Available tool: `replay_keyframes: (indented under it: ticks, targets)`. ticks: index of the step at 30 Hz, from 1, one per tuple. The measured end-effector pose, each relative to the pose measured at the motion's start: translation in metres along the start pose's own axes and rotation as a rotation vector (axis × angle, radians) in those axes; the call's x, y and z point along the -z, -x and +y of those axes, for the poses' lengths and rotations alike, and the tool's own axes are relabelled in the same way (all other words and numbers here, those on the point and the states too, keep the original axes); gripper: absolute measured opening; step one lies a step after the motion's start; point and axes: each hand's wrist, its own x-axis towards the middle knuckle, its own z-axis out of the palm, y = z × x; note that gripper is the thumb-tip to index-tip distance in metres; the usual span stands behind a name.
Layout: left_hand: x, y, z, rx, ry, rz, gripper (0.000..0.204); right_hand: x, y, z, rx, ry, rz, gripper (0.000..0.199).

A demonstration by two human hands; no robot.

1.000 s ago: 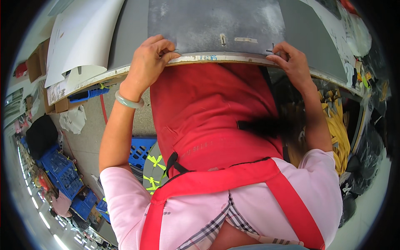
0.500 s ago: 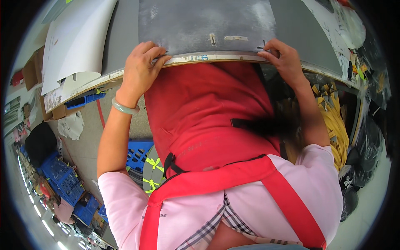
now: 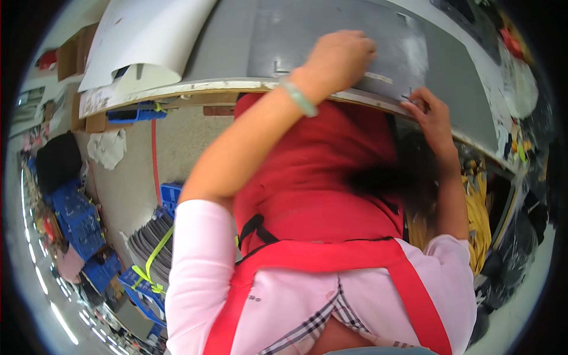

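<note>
One bare left hand [image 3: 342, 58] curls over a dark-grey rectangular sheet [image 3: 389, 50] between twelve and one o'clock; bare right hand [image 3: 432, 113], thumb near fingers, is at its four-o'clock corner; whether either grips cannot be told. Pale-edged grey tabletop [image 3: 467, 92] extends toward two o'clock.

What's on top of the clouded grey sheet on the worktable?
A pale strip lies on the clouded grey sheet. The left hand is over it, hiding part of its surface; anything beneath that hand can't be seen.
</note>
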Motion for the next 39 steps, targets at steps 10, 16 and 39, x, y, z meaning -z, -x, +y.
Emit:
replay_keyframes:
  ticks: [10,16,39]
  targets:
    - [-0.044,-0.008,-0.007,0.0,-0.14,0.158,0.011,0.025,0.0,-0.01,0.067,-0.401,-0.069,0.021]
    - [-0.047,-0.009,-0.005,-0.004,-0.128,0.177,0.011,0.012,-0.002,-0.007,0.177,-0.181,0.078,0.02]
    - [-0.048,-0.008,-0.008,-0.011,-0.118,0.195,0.011,0.008,-0.005,-0.011,0.205,-0.05,0.097,0.011]
